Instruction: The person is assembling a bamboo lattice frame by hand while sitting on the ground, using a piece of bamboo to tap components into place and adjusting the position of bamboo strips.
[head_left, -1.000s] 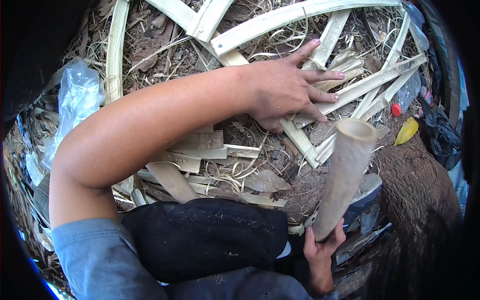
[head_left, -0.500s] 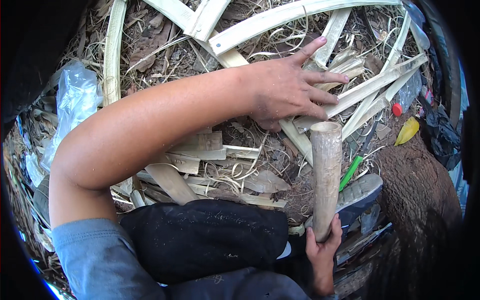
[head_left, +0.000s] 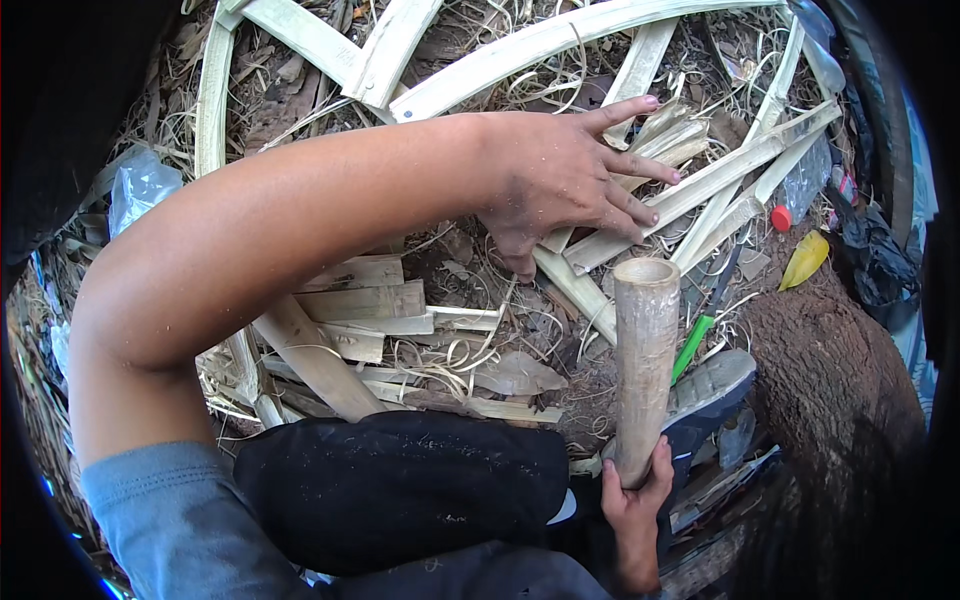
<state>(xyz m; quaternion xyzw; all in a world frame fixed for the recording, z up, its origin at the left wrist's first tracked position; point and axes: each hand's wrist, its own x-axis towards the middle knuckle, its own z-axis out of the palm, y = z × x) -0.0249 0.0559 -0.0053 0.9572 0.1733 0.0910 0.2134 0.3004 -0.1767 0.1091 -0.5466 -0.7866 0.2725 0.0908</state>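
Note:
My left hand (head_left: 565,180) reaches across from the left with spread fingers, over pale split-bamboo strips (head_left: 700,190) on the ground. It holds nothing; its fingertips are beside one strip, though contact is unclear. Upright below it stands a thick bamboo tube (head_left: 645,360), its round hollow end facing up. Near its base, my right hand (head_left: 638,500) grips the tube between thumb and fingers. Just right of the tube lies a tool with a green handle (head_left: 692,348), its narrow dark part pointing away; its lower end is hidden behind the tube.
Long strips (head_left: 500,62) cross at the top, and short pieces (head_left: 370,300) lie beneath my left forearm. Shavings and dry leaves litter the soil. At right are a clear bottle with a red cap (head_left: 781,218), a yellow leaf (head_left: 804,260) and a brown mound (head_left: 830,350). My shoe (head_left: 712,388) is beside the tube.
The view has shifted slightly. My left hand has come a little nearer, and its thumb now shows more clearly. The tube's top sits slightly lower in the picture, still in my right hand.

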